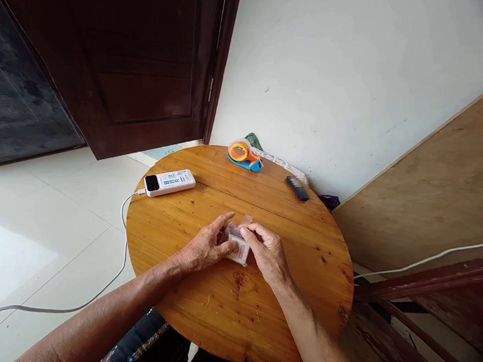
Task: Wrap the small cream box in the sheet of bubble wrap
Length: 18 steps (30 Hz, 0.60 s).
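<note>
A small white box with red print (241,251), wrapped in clear plastic, lies on the round wooden table in front of me. My left hand (207,244) holds it from the left, the thumb pressed on its top face and the index finger stretched out past it. At the box's far edge, my right hand (266,248) pinches a piece of clear film or tape (246,220) between thumb and index finger. The film's end sticks up beyond the fingertips. My left fingers partly cover the box's left side.
An orange and blue tape dispenser (244,154) stands at the table's (243,324) far edge. A white power bank (170,182) with a plugged-in cable (124,233) lies at the far left. A dark, pixelated object (297,188) rests at the right, near the wall (341,74).
</note>
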Motion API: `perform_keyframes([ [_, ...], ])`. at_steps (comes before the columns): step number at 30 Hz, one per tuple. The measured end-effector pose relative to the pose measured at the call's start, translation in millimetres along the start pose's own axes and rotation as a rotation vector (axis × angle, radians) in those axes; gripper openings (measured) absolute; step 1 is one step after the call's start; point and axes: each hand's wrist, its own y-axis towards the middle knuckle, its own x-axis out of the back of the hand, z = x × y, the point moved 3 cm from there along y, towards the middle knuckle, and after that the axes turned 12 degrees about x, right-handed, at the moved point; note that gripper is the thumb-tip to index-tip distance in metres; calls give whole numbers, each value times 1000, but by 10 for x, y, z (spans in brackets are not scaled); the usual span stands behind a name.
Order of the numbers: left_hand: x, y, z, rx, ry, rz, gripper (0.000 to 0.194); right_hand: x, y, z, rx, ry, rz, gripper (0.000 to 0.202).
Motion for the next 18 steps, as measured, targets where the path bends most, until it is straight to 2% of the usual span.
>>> perform_keyframes([
  [5, -12, 28, 16, -23, -43, 5, 72, -24, 64, 57, -30, -55, 0, 28],
  [12, -11, 106, 28, -14, 158, -157, 65, -75, 2, 30, 80, -115, -65, 24],
  [15, -8, 134, 30, -24, 204, -185, 60, -105, -18, -1, 135, -177, -93, 24],
  [18, 11, 120, 11, -63, 195, -194, 54, -124, 7, -43, 101, -177, -75, 25],
])
